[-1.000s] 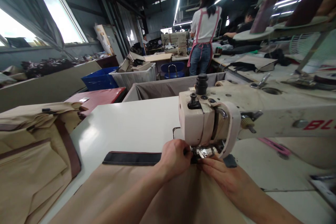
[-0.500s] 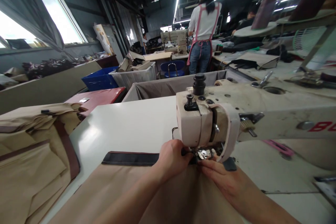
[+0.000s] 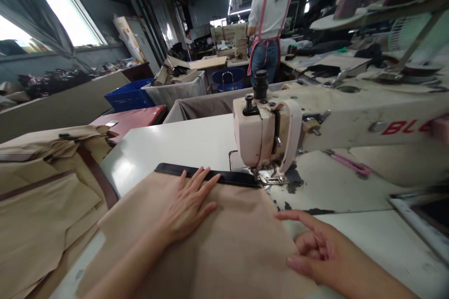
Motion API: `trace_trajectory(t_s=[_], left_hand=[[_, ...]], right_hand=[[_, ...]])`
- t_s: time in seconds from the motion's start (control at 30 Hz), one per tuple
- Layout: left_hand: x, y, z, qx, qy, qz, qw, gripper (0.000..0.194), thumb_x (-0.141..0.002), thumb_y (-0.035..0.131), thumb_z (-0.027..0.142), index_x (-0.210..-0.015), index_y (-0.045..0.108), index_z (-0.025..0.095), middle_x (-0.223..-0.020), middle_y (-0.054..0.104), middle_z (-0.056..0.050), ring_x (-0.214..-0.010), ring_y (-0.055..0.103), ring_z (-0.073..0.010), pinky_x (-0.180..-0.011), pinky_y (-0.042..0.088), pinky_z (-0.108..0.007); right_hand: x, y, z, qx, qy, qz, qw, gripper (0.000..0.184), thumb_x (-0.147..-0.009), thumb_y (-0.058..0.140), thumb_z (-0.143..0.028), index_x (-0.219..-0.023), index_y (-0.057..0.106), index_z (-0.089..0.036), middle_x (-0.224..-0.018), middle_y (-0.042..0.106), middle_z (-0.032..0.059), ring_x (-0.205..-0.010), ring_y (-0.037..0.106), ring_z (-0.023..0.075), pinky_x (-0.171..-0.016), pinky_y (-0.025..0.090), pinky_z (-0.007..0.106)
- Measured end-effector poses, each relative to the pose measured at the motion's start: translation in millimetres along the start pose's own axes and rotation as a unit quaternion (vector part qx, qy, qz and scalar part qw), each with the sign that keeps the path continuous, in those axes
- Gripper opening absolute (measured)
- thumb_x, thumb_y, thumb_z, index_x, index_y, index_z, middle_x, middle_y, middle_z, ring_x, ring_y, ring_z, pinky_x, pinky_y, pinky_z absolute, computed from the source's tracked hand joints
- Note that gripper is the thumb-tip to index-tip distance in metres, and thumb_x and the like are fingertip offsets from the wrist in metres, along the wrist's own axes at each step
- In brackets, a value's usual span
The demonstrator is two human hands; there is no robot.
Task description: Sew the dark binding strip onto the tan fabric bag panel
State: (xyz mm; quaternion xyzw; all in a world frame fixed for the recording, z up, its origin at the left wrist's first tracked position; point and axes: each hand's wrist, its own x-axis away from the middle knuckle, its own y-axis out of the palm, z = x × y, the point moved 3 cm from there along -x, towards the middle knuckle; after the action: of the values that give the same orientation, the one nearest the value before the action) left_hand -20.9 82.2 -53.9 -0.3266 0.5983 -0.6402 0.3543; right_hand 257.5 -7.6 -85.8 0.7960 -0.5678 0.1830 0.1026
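Note:
A tan fabric panel [image 3: 228, 238] with a dark strip [image 3: 210, 175] along its far edge lies on the white table [image 3: 182, 145], its right end under the presser foot [image 3: 271, 178] of a cream sewing machine [image 3: 266, 133]. My left hand [image 3: 187, 203] lies flat and open on the fabric, fingertips reaching the dark strip. At the fabric's right edge hovers my right hand [image 3: 315, 250], index finger stretched out, other fingers loosely curled, holding nothing.
A stack of tan panels with brown trim [image 3: 45, 187] sits at the left. Grey fabric-lined bins [image 3: 210, 105] and a blue crate [image 3: 128, 98] stand behind the table. A person in a pink apron [image 3: 268, 18] works at another machine farther back.
Both hands have left the presser foot and drawn back towards me. The left hand has opened flat on the fabric; the panel has shifted left.

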Motion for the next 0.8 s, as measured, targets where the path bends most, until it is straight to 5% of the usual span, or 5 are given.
trace_trajectory(t_s=[0.17, 0.33, 0.47, 0.6, 0.8], left_hand=[[-11, -15.4, 8, -0.001, 0.006, 0.017, 1.000, 0.049, -0.094, 0.038, 0.044, -0.140, 0.030, 0.032, -0.149, 0.030, -0.006, -0.136, 0.025, -0.0278, -0.109, 0.007, -0.063], [17, -29.5, 104, 0.099, 0.079, 0.152, 0.980, 0.044, -0.087, 0.047, 0.051, -0.120, 0.050, 0.022, -0.117, 0.059, -0.008, -0.113, 0.051, -0.0242, -0.106, 0.027, -0.046], [37, -13.7, 168, 0.111, 0.169, 0.307, 0.930, 0.044, -0.095, 0.029, 0.047, -0.089, 0.060, 0.015, -0.082, 0.064, -0.005, -0.077, 0.058, -0.0196, -0.080, 0.040, -0.036], [40, -1.9, 176, 0.070, 0.136, 0.375, 0.914, 0.020, -0.089, 0.044, 0.012, -0.080, 0.061, 0.013, -0.073, 0.062, -0.005, -0.069, 0.057, -0.0174, -0.071, 0.039, -0.033], [43, -8.3, 171, 0.072, 0.167, 0.396, 0.900, 0.025, -0.088, 0.042, 0.004, -0.073, 0.060, 0.014, -0.066, 0.063, -0.002, -0.064, 0.057, -0.0137, -0.070, 0.042, -0.031]], right_hand=[[1, 8, -16, -0.046, 0.012, 0.007, 0.999, 0.058, -0.058, 0.069, -0.021, -0.111, 0.046, -0.015, -0.048, 0.053, -0.0104, -0.041, 0.049, 0.0088, -0.043, 0.036, 0.018], [5, 8, -20, -0.061, -0.006, 0.011, 0.998, 0.046, -0.059, 0.069, -0.014, -0.099, 0.048, -0.018, -0.045, 0.053, -0.0126, -0.040, 0.048, 0.0079, -0.042, 0.039, 0.018], [6, 8, -19, -0.073, -0.015, -0.009, 0.997, 0.039, -0.064, 0.066, -0.014, -0.098, 0.046, -0.019, -0.043, 0.051, -0.0138, -0.038, 0.044, 0.0062, -0.042, 0.038, 0.016], [6, 8, -24, -0.078, -0.019, -0.030, 0.996, 0.040, -0.065, 0.069, -0.019, -0.098, 0.045, -0.018, -0.047, 0.055, -0.0117, -0.041, 0.048, 0.0069, -0.044, 0.039, 0.017], [7, 10, -27, -0.055, -0.030, -0.027, 0.998, 0.040, -0.066, 0.070, -0.023, -0.098, 0.046, -0.018, -0.047, 0.054, -0.0120, -0.040, 0.048, 0.0073, -0.044, 0.042, 0.018]])
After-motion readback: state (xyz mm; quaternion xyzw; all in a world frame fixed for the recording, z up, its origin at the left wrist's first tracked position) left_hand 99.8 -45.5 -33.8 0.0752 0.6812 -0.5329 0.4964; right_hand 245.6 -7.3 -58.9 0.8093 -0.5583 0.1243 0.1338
